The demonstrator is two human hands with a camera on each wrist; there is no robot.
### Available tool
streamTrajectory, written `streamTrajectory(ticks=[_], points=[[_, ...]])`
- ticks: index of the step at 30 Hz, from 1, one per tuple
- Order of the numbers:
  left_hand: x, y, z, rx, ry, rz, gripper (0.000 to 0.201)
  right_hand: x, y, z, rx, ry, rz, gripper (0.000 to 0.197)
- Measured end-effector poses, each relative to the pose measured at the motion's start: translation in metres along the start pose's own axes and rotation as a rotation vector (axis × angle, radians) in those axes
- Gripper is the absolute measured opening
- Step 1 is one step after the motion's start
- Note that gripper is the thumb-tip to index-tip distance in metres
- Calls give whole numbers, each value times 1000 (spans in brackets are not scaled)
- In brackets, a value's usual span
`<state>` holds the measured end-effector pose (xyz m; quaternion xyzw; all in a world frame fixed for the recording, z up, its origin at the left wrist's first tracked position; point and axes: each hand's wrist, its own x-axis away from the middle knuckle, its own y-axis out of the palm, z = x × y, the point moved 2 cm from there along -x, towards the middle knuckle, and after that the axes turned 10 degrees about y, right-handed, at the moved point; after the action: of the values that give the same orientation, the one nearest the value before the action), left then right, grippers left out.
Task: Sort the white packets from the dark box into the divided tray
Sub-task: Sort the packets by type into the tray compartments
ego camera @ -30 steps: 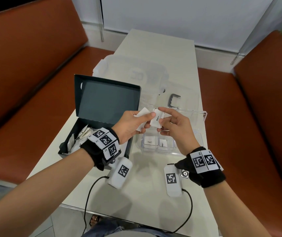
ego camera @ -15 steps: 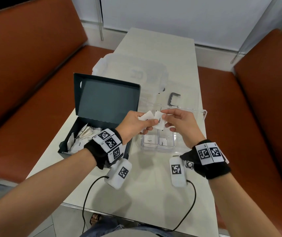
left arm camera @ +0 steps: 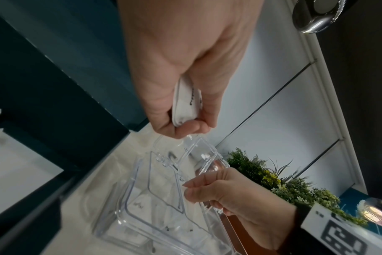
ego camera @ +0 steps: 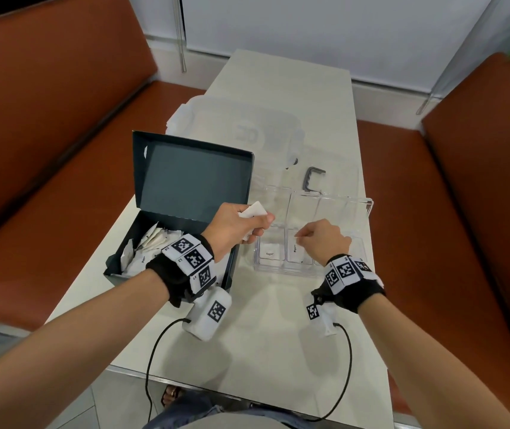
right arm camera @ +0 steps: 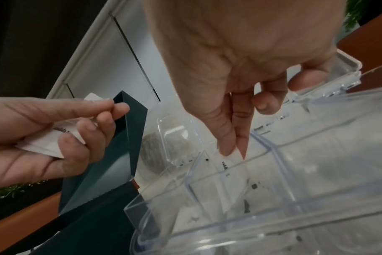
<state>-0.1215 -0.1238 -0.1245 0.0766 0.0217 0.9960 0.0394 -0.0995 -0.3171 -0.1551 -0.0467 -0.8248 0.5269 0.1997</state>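
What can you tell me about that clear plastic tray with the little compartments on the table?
The clear plastic divided tray is a see-through, hard-looking box with thin walls splitting it into compartments. Its hinged transparent lid stands open at the far side. It rests flat on the pale table, right of the dark box. One near compartment holds a white packet marked Sugar; the next holds a Pepper packet, which the right hand pinches by its top edge from above.

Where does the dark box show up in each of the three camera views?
Head: dark box, left of centre, lid raised, behind the left hand.
Left wrist: fills the left side.
Right wrist: lower left, lid corner at centre left.
Shared landmark: the clear divided tray beside it.
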Motion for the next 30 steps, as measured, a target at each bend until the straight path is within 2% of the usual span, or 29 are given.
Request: streamTrajectory(ticks=[8,12,19,22,26,30], points=[[2,-1,1,24,-25,-8,24,-2,18,-2,353,-92,120,16],[2,-2,2,29,-27,0,25,-2,24,1,543,-157,103,25],[2,-3,1,36,-19,2,27,-7,18,0,577,-182,-129,38],[2,-1,2,22,-13,-9,26,-8,18,-4,630,-227,-123,48],[3,0,4,16,-2,-20,23,-7,19,-5,696,-303,-54,45],[2,-2,5,21,-3,-8,25,-9,17,-5,709,-315,-85,45]])
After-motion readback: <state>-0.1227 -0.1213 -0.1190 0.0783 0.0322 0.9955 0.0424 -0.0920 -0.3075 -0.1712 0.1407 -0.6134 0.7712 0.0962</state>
